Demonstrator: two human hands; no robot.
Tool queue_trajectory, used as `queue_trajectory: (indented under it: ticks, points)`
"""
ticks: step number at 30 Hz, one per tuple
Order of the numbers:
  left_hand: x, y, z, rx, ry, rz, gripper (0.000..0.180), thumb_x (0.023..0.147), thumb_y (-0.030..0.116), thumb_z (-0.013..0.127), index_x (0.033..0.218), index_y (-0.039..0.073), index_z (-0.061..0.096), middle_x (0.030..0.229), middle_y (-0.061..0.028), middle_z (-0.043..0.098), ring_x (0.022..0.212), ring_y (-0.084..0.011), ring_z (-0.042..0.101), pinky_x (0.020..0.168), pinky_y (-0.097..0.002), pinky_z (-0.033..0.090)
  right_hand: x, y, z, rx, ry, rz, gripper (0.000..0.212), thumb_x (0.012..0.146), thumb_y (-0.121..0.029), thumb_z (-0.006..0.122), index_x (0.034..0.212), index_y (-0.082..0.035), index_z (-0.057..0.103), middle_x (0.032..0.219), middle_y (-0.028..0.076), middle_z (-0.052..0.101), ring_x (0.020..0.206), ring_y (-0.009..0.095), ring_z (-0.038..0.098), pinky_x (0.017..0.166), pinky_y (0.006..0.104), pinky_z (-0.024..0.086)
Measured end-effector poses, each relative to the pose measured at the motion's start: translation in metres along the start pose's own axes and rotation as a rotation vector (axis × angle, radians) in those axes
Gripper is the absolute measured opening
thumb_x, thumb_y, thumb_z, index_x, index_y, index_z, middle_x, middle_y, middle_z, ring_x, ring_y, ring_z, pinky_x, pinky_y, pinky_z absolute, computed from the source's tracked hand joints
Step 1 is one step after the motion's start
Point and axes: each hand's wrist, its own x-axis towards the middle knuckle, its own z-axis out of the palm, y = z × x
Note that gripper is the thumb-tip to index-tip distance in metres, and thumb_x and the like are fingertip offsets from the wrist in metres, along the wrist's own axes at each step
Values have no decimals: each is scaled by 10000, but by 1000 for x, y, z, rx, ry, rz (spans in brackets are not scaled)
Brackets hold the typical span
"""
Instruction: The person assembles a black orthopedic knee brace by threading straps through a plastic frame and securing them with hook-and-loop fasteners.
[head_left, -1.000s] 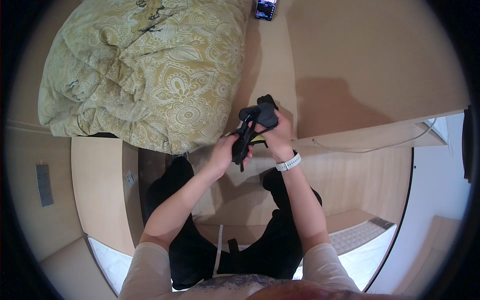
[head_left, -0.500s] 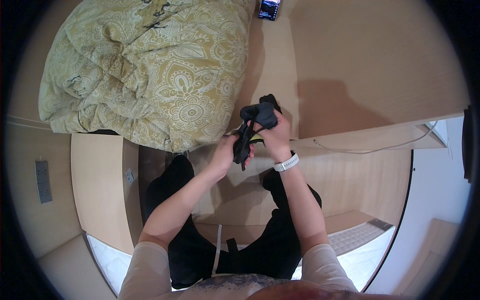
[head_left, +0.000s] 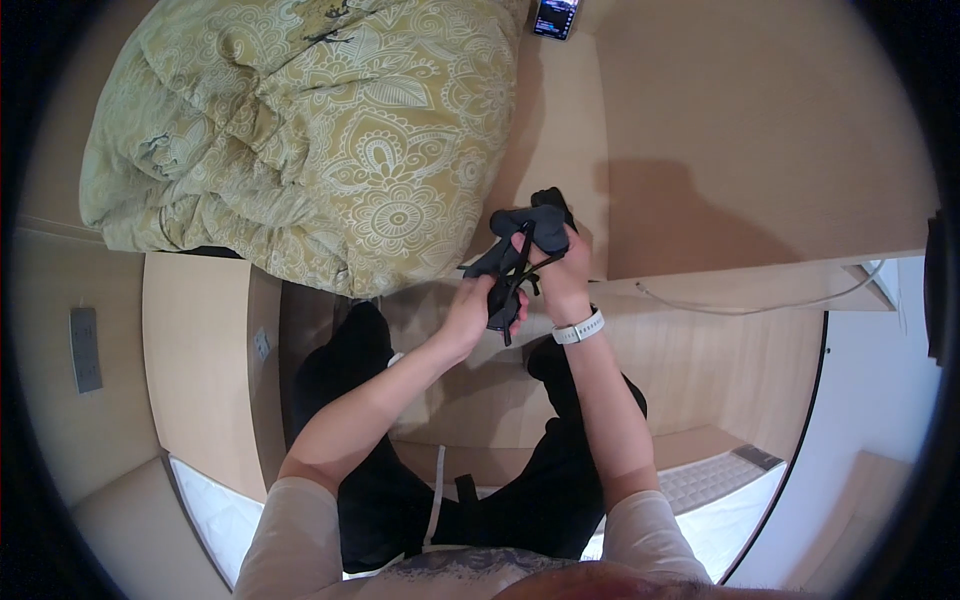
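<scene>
Both my hands are closed on a dark grey padded item with black straps (head_left: 545, 230), held over the front edge of the light wooden shelf. Its exact kind is not clear. My left hand (head_left: 474, 312) grips the lower part, where a black strap end hangs down past the fingers. At the upper right, my right hand (head_left: 566, 265) holds it close to the rounded grey padding; some of its fingers are hidden behind the item. A black piece (head_left: 553, 197) shows just beyond the padding, and whether it belongs to the same item I cannot tell.
A bundled green-yellow patterned quilt (head_left: 390, 170) fills the far left, close to my left hand. Farther back on the shelf lies a lit phone (head_left: 555, 18). A pale cable (head_left: 760, 303) runs along the wooden panel (head_left: 750, 150) at right. Wall sockets (head_left: 86, 348) sit at left.
Both hands and the item have shifted slightly right. A yellow-green patch between the hands has gone out of sight, and a grey flap now shows above my left hand.
</scene>
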Motion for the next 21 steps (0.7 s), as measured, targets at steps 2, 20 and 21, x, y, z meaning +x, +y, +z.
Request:
queue_trajectory:
  ticks: [2, 20, 21]
  points:
    - [-1, 8, 2, -53, 16, -16, 493, 1047, 291, 230, 960, -31, 594, 787, -143, 663, 584, -218, 619, 535, -341, 504, 1, 17, -5, 3, -57, 16, 217, 811, 37, 728, 1017, 10, 667, 902, 7, 686, 843, 98, 602, 801, 263, 500]
    - [-1, 15, -7, -44, 33, -21, 543, 1049, 340, 210, 956, -21, 605, 782, -128, 661, 613, -202, 621, 499, -319, 490, 1, 0, -13, 36, -147, 70, 213, 833, 58, 687, 1039, 13, 651, 945, 22, 694, 839, 92, 621, 782, 263, 514]
    - [0, 15, -7, -64, 20, -9, 545, 1050, 339, 206, 955, -20, 605, 783, -127, 663, 615, -199, 621, 497, -317, 489, 1, 1, -15, 43, -91, 38, 211, 832, 56, 686, 1035, 12, 650, 939, 20, 690, 837, 91, 619, 779, 262, 512]
